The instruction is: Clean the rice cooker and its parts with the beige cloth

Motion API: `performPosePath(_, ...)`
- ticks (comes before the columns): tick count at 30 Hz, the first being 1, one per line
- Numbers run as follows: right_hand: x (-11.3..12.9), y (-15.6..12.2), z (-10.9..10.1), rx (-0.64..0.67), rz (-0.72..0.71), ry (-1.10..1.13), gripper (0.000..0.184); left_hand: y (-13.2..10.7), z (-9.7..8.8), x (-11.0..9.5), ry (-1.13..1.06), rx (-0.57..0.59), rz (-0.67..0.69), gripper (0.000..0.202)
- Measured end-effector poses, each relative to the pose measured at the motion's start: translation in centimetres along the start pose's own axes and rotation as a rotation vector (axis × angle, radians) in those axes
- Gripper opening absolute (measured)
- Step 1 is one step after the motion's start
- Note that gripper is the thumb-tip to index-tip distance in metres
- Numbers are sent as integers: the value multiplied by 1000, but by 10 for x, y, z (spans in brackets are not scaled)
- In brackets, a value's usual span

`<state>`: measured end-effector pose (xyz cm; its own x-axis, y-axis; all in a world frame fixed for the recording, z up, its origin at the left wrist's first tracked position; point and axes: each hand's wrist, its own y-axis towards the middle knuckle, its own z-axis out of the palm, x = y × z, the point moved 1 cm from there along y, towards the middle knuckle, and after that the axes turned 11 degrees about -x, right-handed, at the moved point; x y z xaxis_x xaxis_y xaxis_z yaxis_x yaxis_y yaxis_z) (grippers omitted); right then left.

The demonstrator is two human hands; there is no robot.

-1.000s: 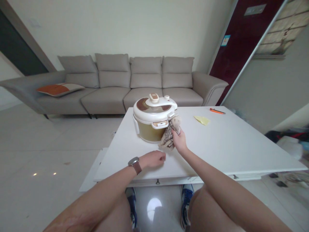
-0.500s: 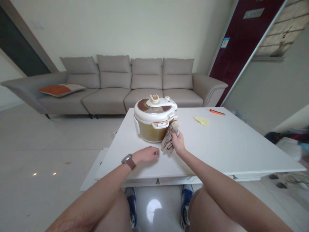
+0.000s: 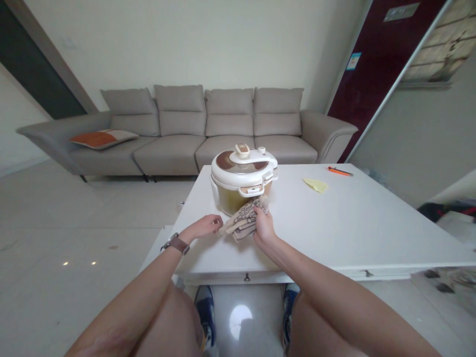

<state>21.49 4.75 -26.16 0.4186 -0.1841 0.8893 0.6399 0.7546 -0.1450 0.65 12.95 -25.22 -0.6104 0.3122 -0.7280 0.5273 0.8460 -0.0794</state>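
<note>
A rice cooker (image 3: 243,168) with a white lid, a brown lid window and a gold-toned body stands upright on the white table (image 3: 334,228). My right hand (image 3: 265,227) grips a bunched beige-and-brown patterned cloth (image 3: 243,218) in front of the cooker's lower body, below its front latch. Whether the cloth touches the cooker I cannot tell. My left hand (image 3: 206,226), with a watch (image 3: 176,243) on its wrist, is closed with curled fingers at the cloth's left end. Its fingertips are partly hidden, so any hold on the cloth is unclear.
On the table's right side lie a yellow paper piece (image 3: 316,185) and an orange cutter-like tool (image 3: 340,171). A grey sofa (image 3: 223,148) with an orange-and-white cushion (image 3: 104,139) stands behind. Drawer knobs (image 3: 247,277) line the table's front edge above my feet.
The cloth has swung left from the cooker's right side to its front, carried by my right hand. My left hand has moved left and slightly away from me. The view has shifted slightly.
</note>
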Motion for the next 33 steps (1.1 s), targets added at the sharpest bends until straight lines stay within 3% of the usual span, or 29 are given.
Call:
performPosePath(4,4,-14,11,-31,289,99,28,-1,-10,6,-75,-174,-145,22)
performPosePath(10,20,-3,8,-38,333,126,21,-6,-19,3,-214,-340,-311,30)
performPosePath(13,35,11,-3,-82,289,122,20,-7,-16,-2,-247,-336,-325,27)
performPosePath(18,69,39,-21,-160,54,147,26,-5,-8,-8,-302,-278,-332,23)
performPosePath(20,75,44,-23,-151,47,163,26,-4,-6,-10,-321,-256,-328,23)
performPosePath(33,40,16,-6,51,209,193,25,9,1,-8,-310,-249,-292,32)
